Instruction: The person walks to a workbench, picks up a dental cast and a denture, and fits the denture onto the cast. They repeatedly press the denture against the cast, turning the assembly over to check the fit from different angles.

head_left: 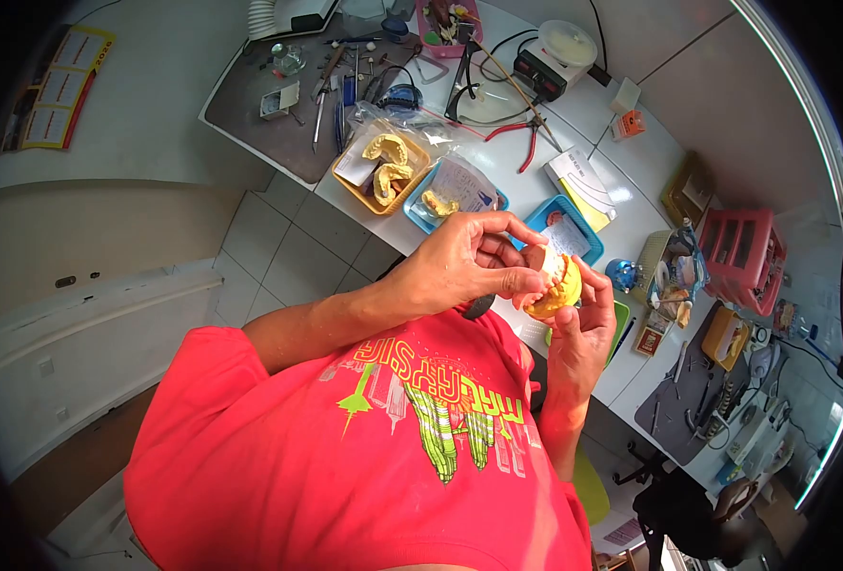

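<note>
In front of my chest, both hands meet at a dental model. My right hand (581, 328) holds its yellow plaster dental cast (564, 293) between thumb and fingers. Against the cast sits a pale pinkish dental piece (534, 257), with a row of teeth showing where the two meet. My left hand (474, 262) pinches this pale piece between thumb and fingers, its other fingers curled. The fingers partly cover both parts, so how firmly they fit together cannot be seen.
Beyond my hands stand an orange tray (383, 207) with yellow casts, a blue tray (419, 211) with a bagged cast, and another blue tray (588, 238). Red-handled pliers (526, 143), hand tools and a small scale-like device (545, 67) lie farther back. A red plastic basket (740, 257) stands right.
</note>
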Demonstrator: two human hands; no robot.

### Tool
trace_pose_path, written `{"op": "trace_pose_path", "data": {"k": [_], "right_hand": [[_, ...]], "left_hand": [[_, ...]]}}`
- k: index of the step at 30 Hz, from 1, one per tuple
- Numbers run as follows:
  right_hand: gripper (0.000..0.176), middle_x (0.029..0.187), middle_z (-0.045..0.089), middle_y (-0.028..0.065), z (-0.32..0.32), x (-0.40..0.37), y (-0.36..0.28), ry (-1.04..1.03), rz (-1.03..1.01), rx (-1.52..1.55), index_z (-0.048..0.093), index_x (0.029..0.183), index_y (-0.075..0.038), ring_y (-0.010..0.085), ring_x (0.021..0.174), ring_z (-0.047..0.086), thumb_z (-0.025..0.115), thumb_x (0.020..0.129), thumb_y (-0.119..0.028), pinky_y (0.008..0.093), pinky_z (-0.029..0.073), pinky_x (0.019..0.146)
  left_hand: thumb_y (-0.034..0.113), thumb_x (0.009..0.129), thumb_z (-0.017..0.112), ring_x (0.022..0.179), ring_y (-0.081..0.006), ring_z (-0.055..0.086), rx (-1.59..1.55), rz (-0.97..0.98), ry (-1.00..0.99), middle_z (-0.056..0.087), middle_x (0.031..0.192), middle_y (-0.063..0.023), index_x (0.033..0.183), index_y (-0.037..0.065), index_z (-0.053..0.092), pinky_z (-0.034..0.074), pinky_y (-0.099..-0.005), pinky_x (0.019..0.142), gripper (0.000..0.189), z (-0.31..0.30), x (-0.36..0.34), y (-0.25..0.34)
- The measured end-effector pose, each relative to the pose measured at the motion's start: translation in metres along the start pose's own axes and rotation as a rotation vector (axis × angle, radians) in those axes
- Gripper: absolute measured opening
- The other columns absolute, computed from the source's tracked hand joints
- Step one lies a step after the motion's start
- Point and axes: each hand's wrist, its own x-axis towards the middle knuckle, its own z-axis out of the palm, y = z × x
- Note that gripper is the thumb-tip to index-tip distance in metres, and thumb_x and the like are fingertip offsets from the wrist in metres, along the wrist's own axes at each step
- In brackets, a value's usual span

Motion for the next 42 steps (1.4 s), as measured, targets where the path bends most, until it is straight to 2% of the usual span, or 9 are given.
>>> {"op": "trace_pose_path", "data": {"k": [7, 11, 15, 19, 22, 24, 27, 33, 42], "right_hand": [[0.059, 0.130, 0.051, 0.0164, 0.007, -0.002, 0.005, 0.019, -0.012, 0.061, 0.051, 0.125, 0.002, 0.0247, 0.122, 0.053, 0.080, 0.080, -0.024, 0.0373, 0.049, 0.100], [0.060, 0.135, 0.050, 0.0179, 0.009, -0.002, 0.001, -0.003, -0.092, -0.005, 0.049, 0.130, 0.002, 0.0268, 0.123, 0.053, 0.079, 0.080, -0.013, 0.0383, 0.049, 0.101], [0.066, 0.140, 0.047, 0.0202, 0.015, -0.006, -0.003, 0.018, -0.187, -0.032, 0.046, 0.137, 0.002, 0.0297, 0.125, 0.053, 0.076, 0.078, -0.003, 0.0400, 0.047, 0.102], [0.068, 0.141, 0.047, 0.0207, 0.016, -0.008, -0.002, 0.020, -0.219, -0.034, 0.045, 0.139, 0.001, 0.0303, 0.126, 0.052, 0.076, 0.079, -0.003, 0.0411, 0.047, 0.103], [0.068, 0.141, 0.047, 0.0213, 0.011, -0.008, 0.005, -0.016, -0.357, -0.057, 0.045, 0.139, 0.001, 0.0306, 0.127, 0.051, 0.077, 0.079, -0.004, 0.0418, 0.046, 0.104], [0.077, 0.138, 0.050, 0.0174, 0.007, -0.010, 0.007, -0.022, -0.372, -0.085, 0.037, 0.143, 0.003, 0.0251, 0.123, 0.053, 0.078, 0.082, -0.019, 0.0370, 0.044, 0.103], [0.078, 0.139, 0.049, 0.0182, 0.002, -0.014, 0.007, -0.021, -0.366, -0.183, 0.035, 0.145, 0.004, 0.0258, 0.125, 0.051, 0.077, 0.083, -0.020, 0.0374, 0.043, 0.104], [0.073, 0.140, 0.047, 0.0211, 0.016, -0.010, -0.006, -0.053, -0.322, -0.095, 0.040, 0.139, 0.007, 0.0300, 0.128, 0.049, 0.079, 0.079, -0.011, 0.0412, 0.040, 0.107], [0.072, 0.140, 0.046, 0.0209, 0.010, -0.011, -0.005, -0.090, -0.373, -0.125, 0.042, 0.137, 0.005, 0.0305, 0.130, 0.047, 0.080, 0.078, -0.012, 0.0424, 0.038, 0.109]], "left_hand": [[0.016, 0.084, 0.077, 0.081, -0.0080, 0.064, 0.093, 0.056, 0.015, 0.066, 0.087, -0.0051, 0.120, -0.002, 0.056, 0.052, -0.0225, 0.075, 0.046, -0.003, -0.001, -0.004], [0.015, 0.083, 0.077, 0.085, -0.0097, 0.065, 0.100, 0.053, 0.011, 0.068, 0.090, -0.0075, 0.126, -0.001, 0.056, 0.052, -0.0240, 0.079, 0.050, 0.000, -0.005, 0.002], [0.003, 0.082, 0.074, 0.093, -0.0131, 0.066, 0.226, 0.129, 0.007, 0.068, 0.106, -0.0107, 0.134, 0.002, 0.053, 0.055, -0.0249, 0.083, 0.056, 0.005, -0.011, 0.014], [0.002, 0.083, 0.072, 0.102, -0.0159, 0.065, 0.415, 0.298, 0.035, 0.066, 0.116, -0.0130, 0.136, 0.002, 0.051, 0.054, -0.0275, 0.089, 0.057, 0.006, -0.016, 0.013], [0.001, 0.082, 0.073, 0.108, -0.0173, 0.063, 0.361, 0.289, 0.030, 0.063, 0.121, -0.0142, 0.138, 0.002, 0.049, 0.054, -0.0304, 0.094, 0.061, 0.010, -0.021, 0.019], [0.000, 0.081, 0.074, 0.110, -0.0173, 0.062, 0.351, 0.284, 0.030, 0.063, 0.122, -0.0143, 0.139, 0.002, 0.047, 0.053, -0.0315, 0.096, 0.064, 0.013, -0.024, 0.020], [-0.003, 0.077, 0.075, 0.113, -0.0180, 0.061, 0.362, 0.301, 0.010, 0.061, 0.125, -0.0143, 0.141, 0.001, 0.043, 0.051, -0.0335, 0.099, 0.072, 0.012, -0.023, 0.017], [-0.003, 0.078, 0.075, 0.115, -0.0202, 0.060, 0.375, 0.375, -0.020, 0.060, 0.126, -0.0136, 0.138, 0.001, 0.047, 0.051, -0.0351, 0.100, 0.066, 0.007, -0.024, 0.016], [0.004, 0.078, 0.077, 0.113, -0.0224, 0.062, 0.432, 0.410, -0.062, 0.059, 0.127, -0.0125, 0.134, 0.002, 0.051, 0.052, -0.0357, 0.099, 0.062, 0.004, -0.024, 0.017]]}}
